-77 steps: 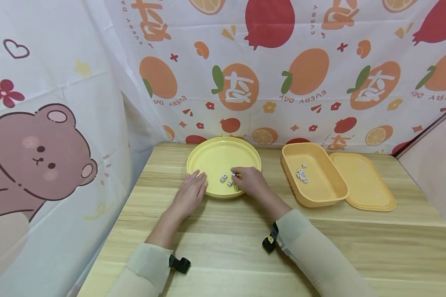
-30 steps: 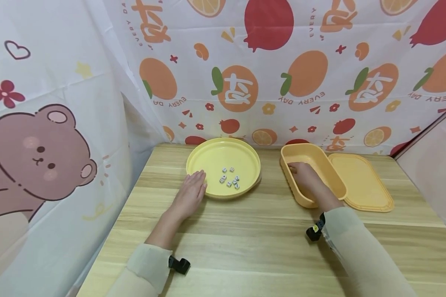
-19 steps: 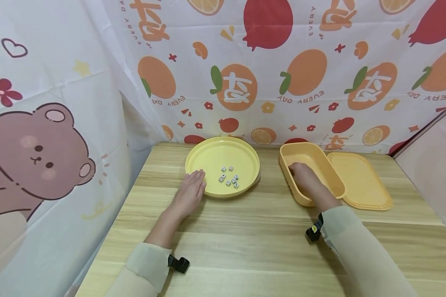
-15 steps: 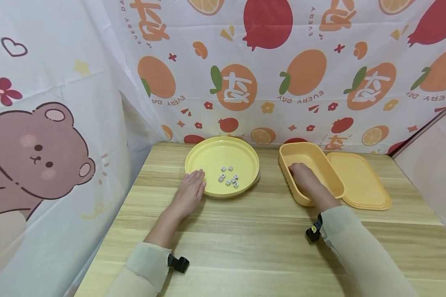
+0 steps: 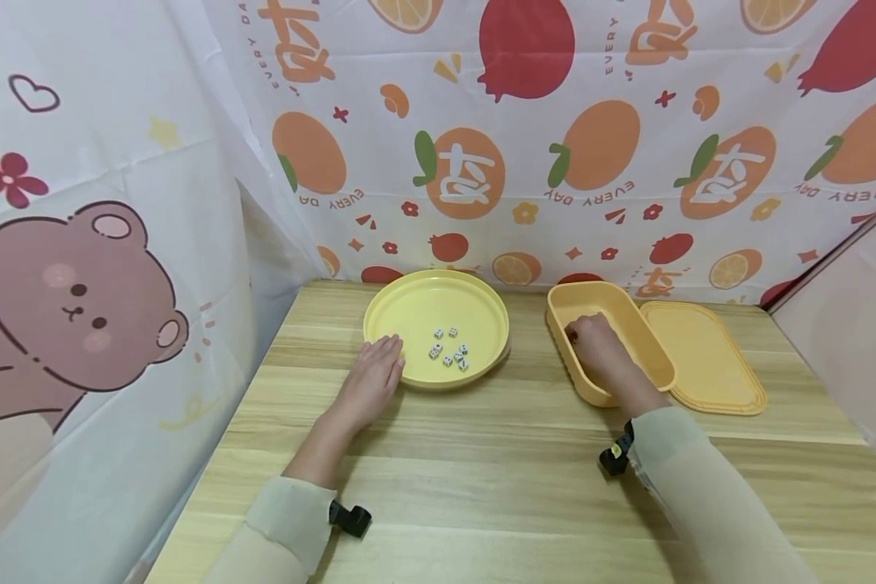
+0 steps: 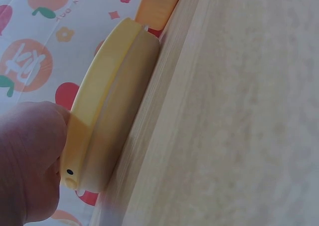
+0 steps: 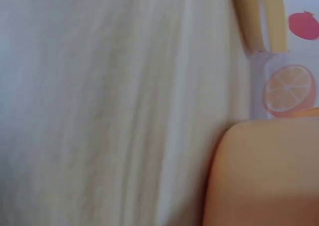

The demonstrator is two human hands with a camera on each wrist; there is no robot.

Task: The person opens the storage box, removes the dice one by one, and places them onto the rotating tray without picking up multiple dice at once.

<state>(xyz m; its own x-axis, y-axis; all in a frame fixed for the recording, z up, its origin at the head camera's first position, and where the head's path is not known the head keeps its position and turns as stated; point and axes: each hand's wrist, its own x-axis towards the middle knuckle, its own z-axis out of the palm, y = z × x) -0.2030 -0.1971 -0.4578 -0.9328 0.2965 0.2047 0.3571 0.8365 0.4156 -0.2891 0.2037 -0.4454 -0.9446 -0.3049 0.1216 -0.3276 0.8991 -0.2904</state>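
Lying near left grip [image 5: 370, 380] — dice [image 5: 448, 360], clustered, in yellow tray [image 5: 438, 302].

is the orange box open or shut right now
Open: its lid lies on the table to the right of the box, and the right hand reaches inside.

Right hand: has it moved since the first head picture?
Yes, to the right: against the round yellow tray, over which it was then, the right hand is now inside the rectangular orange box.
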